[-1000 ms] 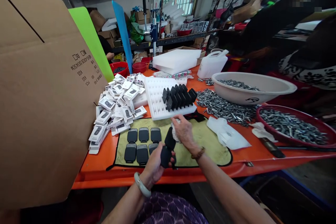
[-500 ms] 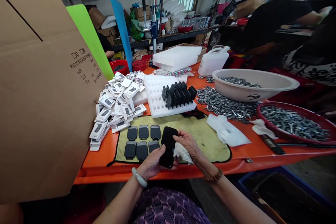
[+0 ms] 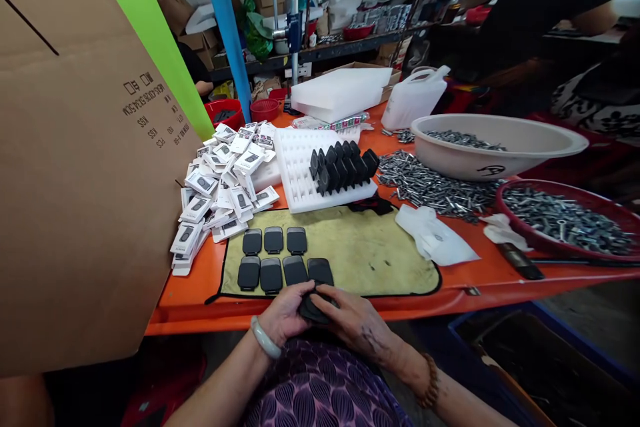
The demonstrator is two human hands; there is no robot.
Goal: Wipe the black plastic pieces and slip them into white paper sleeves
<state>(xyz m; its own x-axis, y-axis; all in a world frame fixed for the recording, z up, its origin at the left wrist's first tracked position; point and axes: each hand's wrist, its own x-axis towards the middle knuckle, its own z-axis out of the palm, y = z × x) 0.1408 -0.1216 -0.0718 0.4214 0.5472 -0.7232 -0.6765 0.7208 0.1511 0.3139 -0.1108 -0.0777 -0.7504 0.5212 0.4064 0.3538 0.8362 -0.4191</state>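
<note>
My left hand (image 3: 289, 312) and my right hand (image 3: 350, 319) meet just above my lap at the cloth's front edge. Between their fingers is a black rounded flat case (image 3: 316, 311), partly covered by the fingertips. Directly behind it is another dark rounded piece (image 3: 320, 271); whether the two are joined, I cannot tell. Several black flat cases with grey top bands, one of them the near case (image 3: 271, 275), lie in two rows on a yellow-green cloth (image 3: 370, 247). No white wipe shows in my right hand.
A cardboard box (image 3: 85, 167) stands at left beside heaped small white boxes (image 3: 240, 200). Black pieces (image 3: 343, 167) stand in a white foam tray (image 3: 300, 197). To the right are metal parts (image 3: 435, 187), a white basin (image 3: 500, 160) and a red basket (image 3: 565, 250). A person (image 3: 535, 7) sits beyond.
Both hands have drawn down toward my lap with the black case, which was held upright over the cloth. The white wipe in my right hand has gone from sight.
</note>
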